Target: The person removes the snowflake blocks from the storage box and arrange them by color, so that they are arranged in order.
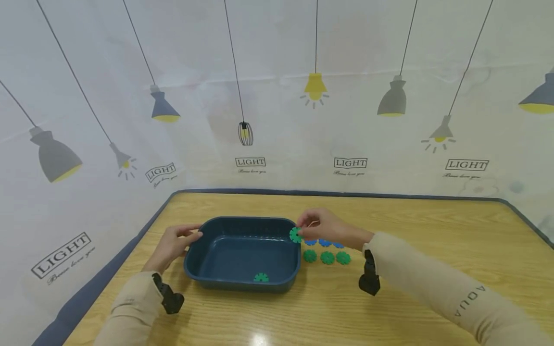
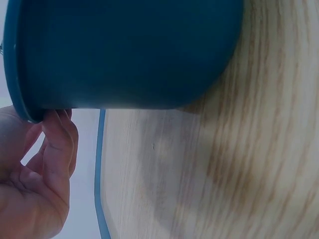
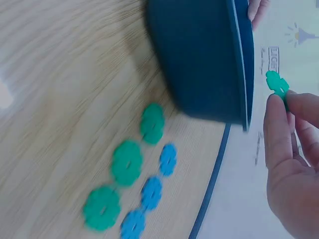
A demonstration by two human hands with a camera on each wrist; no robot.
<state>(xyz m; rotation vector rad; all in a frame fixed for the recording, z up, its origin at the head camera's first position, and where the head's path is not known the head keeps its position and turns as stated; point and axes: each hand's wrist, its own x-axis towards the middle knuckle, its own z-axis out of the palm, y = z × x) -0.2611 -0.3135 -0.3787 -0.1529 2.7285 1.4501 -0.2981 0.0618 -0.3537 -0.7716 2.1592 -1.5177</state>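
A dark blue rectangular basin [image 1: 242, 286] stands on the table, and one green notched disc [image 1: 261, 278] lies in it near the front. At the basin's left end my left hand [image 1: 173, 245] pinches the rim [image 2: 17, 74] between thumb and fingers. My right hand [image 1: 324, 227] is above the basin's right rim, pinching a green notched disc [image 1: 295, 235] between thumb and fingertips. Below that hand, in the right wrist view, three green discs [image 3: 126, 163] lie in a row on the table beside three blue discs [image 3: 151, 193]. In the head view the hand partly hides the blue ones.
The wooden table [image 1: 303, 317] has a dark blue edge along its back and sides. Behind it hangs a pale cloth [image 1: 281, 105] printed with lamps and lettering. A black strap device [image 1: 370, 274] sits on the right wrist and another [image 1: 169, 295] on the left.
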